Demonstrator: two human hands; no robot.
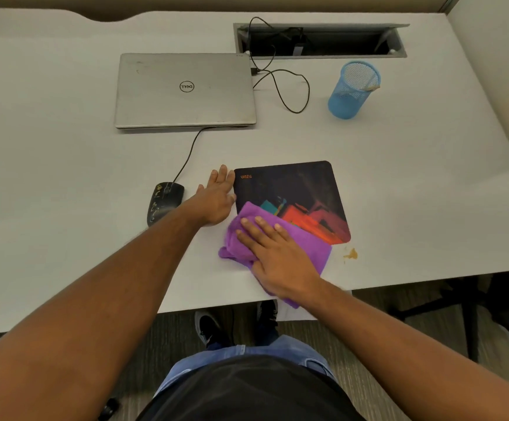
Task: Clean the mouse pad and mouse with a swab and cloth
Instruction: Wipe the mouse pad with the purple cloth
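Here, purple cloth (280, 238) under right hand (277, 253) — on mouse pad (301, 189).

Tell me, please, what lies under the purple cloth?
The cloth covers the mouse pad's near-left corner and some desk; the right hand presses on it. Whatever else lies beneath is hidden.

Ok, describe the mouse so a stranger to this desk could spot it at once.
Start at the closed silver laptop at the back of the white desk and follow the black cable from its front edge down. It ends at the mouse, just left of the left hand. It alone is black, rounded and streaked with yellowish smears.
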